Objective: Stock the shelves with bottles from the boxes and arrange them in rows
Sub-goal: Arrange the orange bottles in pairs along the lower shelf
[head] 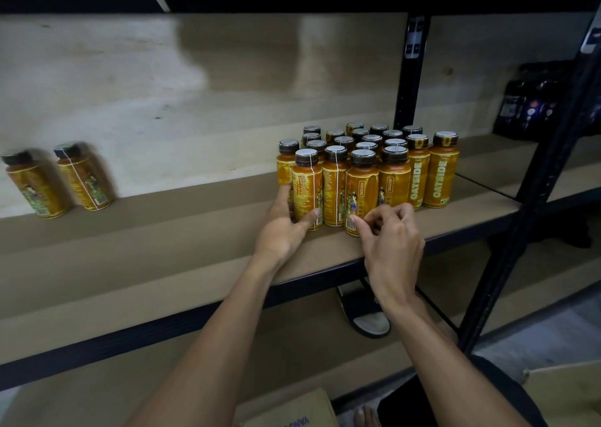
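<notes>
While the front-left bottle (pixel 307 192) of the yellow bottle block (pixel 418 179) stands on the shelf (pixel 162 231), the left hand (pixel 284 225) wraps it, and the right hand (pixel 392 244), fingers curled, touches the block's neighbouring bottle (pixel 361 196), grip unclear.

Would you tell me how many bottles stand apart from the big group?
2: the far-left bottle and its right neighbour, both on the shelf; none look hidden.

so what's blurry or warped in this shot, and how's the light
Head view: the two left bottles are smeared and lean with wide-angle distortion; the bottle cluster is sharp; light is dim, brightest on the back wall at left, and the dark pack far right sits in shadow.
</notes>
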